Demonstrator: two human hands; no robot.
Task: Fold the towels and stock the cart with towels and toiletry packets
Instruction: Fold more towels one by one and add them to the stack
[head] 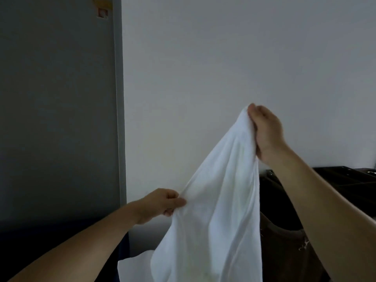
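A plain white wall (223, 58) filled the space behind and above both sets of fingers, smooth and matte. Well to the left of the left fingers stood a flat grey panel (57, 98), edged by a paler vertical strip (120, 98). Between the two hands hung the white towel (213, 220), soft and thin-looking. It was gathered to a peak at the right fingertips and spread downward in long loose folds past the left fingers to the bottom of the view, where one corner trailed out to the left. Below and to the right of the right fingers sat a dark, hard-edged unit (345, 180), with a limp brown fabric piece (284, 241) draped lower down, just behind the towel's right edge. The right forearm (325, 200) reached up and forward from the lower right, bare, the wrist bent so the right hand (266, 131) was raised highest. Its thumb and fingers (253, 110) were curled closed, pinching the towel's top. The left forearm (81, 245) stretched in from the lower left, lower and nearly level. The left hand (160, 204) formed a loose fist, its fingers (175, 202) bunched round the towel's left edge, which puckered into small creases at the grip. Far above the left fingers, a small red-and-white sticker (102, 13) sat on the panel, too blurred to read.
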